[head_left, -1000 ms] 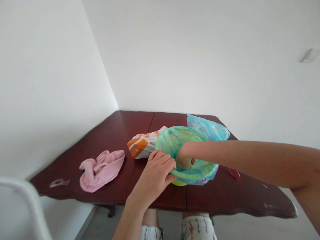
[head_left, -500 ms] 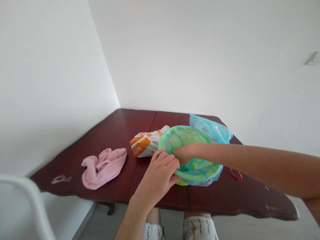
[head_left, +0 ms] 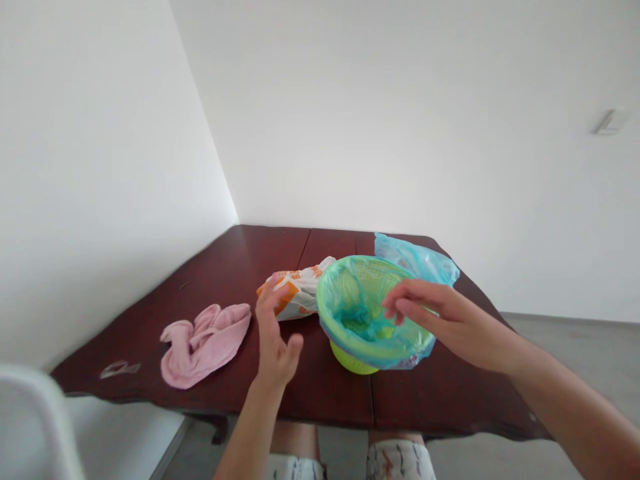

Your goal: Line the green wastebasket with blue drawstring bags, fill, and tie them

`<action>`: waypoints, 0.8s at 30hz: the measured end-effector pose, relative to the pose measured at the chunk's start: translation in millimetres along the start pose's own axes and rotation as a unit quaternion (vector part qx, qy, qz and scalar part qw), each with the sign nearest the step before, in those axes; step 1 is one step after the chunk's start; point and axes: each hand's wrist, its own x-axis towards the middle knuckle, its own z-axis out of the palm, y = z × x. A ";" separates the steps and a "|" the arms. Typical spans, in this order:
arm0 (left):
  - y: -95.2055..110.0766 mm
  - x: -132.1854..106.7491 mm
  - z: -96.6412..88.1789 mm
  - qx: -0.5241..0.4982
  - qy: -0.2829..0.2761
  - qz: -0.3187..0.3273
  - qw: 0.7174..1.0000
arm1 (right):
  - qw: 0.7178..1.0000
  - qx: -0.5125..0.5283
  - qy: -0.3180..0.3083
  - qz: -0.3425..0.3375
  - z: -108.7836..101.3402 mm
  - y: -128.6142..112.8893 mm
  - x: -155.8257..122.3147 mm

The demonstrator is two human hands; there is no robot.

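A green mesh wastebasket (head_left: 353,361) stands on the dark red table (head_left: 310,393), lined with a thin blue plastic bag (head_left: 387,350) folded over its rim. My right hand (head_left: 425,307) hovers above the basket's right side, fingers loosely bent and apart, holding nothing. To the left of the basket, my left hand (head_left: 277,333) is raised off the table with its fingers spread. Behind that hand lies a white and orange plastic bag (head_left: 305,293), partly covered by the fingers and the basket.
A crumpled pink towel (head_left: 205,343) lies on the left of the table. Another blue plastic bag (head_left: 417,257) rests behind the basket. White walls meet at the table's far left corner. A white curved rail (head_left: 45,393) stands at lower left.
My right hand has come up out of the basket. My left hand has let go of the rim and moved left. The basket's liner now shows more openly.
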 end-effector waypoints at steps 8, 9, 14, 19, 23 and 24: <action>-128.1 35.3 2.1 0.247 -0.255 -0.253 0.900 | 0.851 0.250 0.458 0.054 88.2 110.3 -181.7; -135.6 36.6 2.4 0.239 -0.291 -0.255 0.890 | 0.840 0.268 0.464 0.081 102.5 123.1 -190.7; -141.2 26.2 8.2 0.240 -0.334 -0.284 0.866 | 0.824 0.286 0.462 0.157 133.7 138.5 -201.4; -126.7 15.5 0.1 0.243 -0.262 -0.336 0.872 | 0.835 0.251 0.474 0.125 137.6 116.9 -186.5; -99.5 10.2 -40.6 0.215 -0.196 -0.324 0.900 | 0.884 0.190 0.424 0.059 152.2 98.2 -176.3; -89.6 5.9 -54.2 0.214 -0.177 -0.316 0.907 | 0.897 0.170 0.406 0.038 156.4 93.5 -175.2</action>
